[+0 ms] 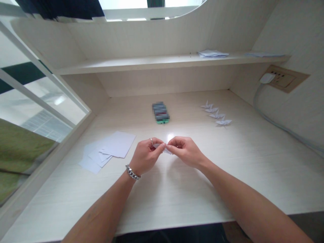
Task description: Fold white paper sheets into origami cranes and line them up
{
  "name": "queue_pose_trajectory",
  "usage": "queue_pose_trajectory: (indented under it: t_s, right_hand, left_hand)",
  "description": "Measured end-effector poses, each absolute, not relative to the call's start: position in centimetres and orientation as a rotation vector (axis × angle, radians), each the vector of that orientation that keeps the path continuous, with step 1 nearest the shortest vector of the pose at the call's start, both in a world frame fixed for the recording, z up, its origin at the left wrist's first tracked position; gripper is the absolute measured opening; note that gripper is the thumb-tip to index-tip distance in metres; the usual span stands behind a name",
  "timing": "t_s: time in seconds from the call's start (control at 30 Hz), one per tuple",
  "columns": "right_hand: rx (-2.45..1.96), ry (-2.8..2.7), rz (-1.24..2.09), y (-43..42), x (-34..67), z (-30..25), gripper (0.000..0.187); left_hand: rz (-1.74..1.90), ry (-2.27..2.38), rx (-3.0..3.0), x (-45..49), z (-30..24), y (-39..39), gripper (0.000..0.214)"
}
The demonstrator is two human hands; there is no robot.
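A small folded piece of white paper is held between my two hands just above the desk, mostly covered by the fingers. My left hand, with a ring and a chain bracelet, pinches its left side between thumb and fingers. From the right, my right hand pinches the paper close to the left thumb; the fingertips nearly meet. Loose white paper sheets lie overlapping on the desk left of my left hand. Beyond my right hand, several folded paper cranes stand in a slanting row.
A phone-like object with a green edge, its face blurred, lies beyond my hands. A shelf crosses the back, bearing a stack of paper. On the right wall a plug sits in a socket, its cable trailing down.
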State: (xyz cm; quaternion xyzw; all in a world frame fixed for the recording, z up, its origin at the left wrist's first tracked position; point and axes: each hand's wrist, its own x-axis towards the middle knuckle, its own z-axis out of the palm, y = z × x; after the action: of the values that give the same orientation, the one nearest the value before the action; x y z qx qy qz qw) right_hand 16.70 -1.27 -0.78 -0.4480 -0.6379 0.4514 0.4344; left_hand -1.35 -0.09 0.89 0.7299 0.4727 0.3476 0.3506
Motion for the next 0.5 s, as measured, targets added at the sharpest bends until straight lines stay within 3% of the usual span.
queue_pose_trajectory:
  t_s: [0.5]
  right_hand:
    - [-1.168,-1.442,1.227,-0.35,17.56,-1.00,0.010]
  left_hand:
    - [0.943,1.257,1.710,-1.83,0.84,0.55,0.026]
